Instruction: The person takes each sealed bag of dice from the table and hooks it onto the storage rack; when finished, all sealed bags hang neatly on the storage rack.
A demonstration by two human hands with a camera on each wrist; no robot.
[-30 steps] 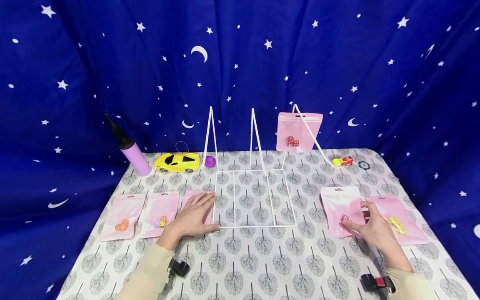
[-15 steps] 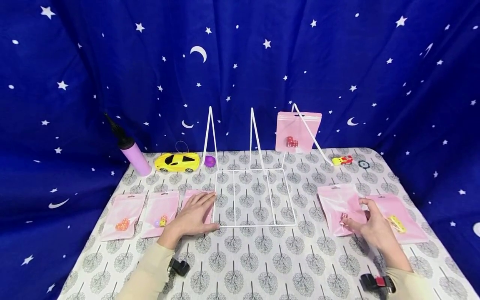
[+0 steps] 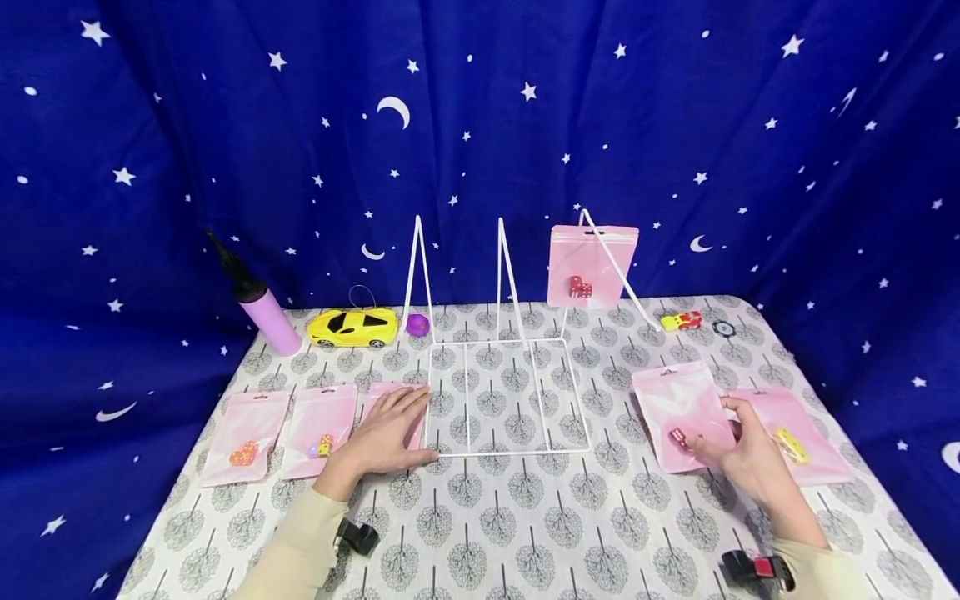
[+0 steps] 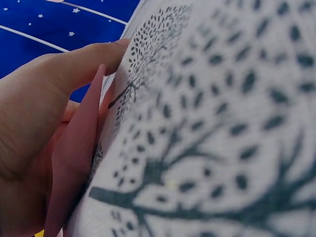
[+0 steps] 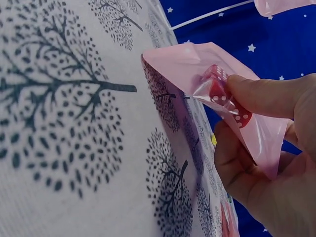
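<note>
Pink pouches number six — three in a row at the left, two at the right, one hanging on the white wire rack (image 3: 510, 392). The right hand (image 3: 750, 462) pinches the nearer right-side pouch with red dice (image 3: 681, 408) at its lower edge, lifting it off the table (image 3: 480, 517). The left hand (image 3: 386, 433) lies flat, fingers straight, on the innermost left pouch (image 3: 390, 393), beside the rack's base. One yellow toy car (image 3: 352, 327) and one pink pump (image 3: 262, 312) stand behind.

a dice pouch (image 3: 681, 414) lies under the right hand's fingers (image 3: 716, 448), the wire stand (image 3: 504, 392) between both hands, another pouch (image 3: 392, 414) under the left fingers (image 3: 397, 408).
</note>
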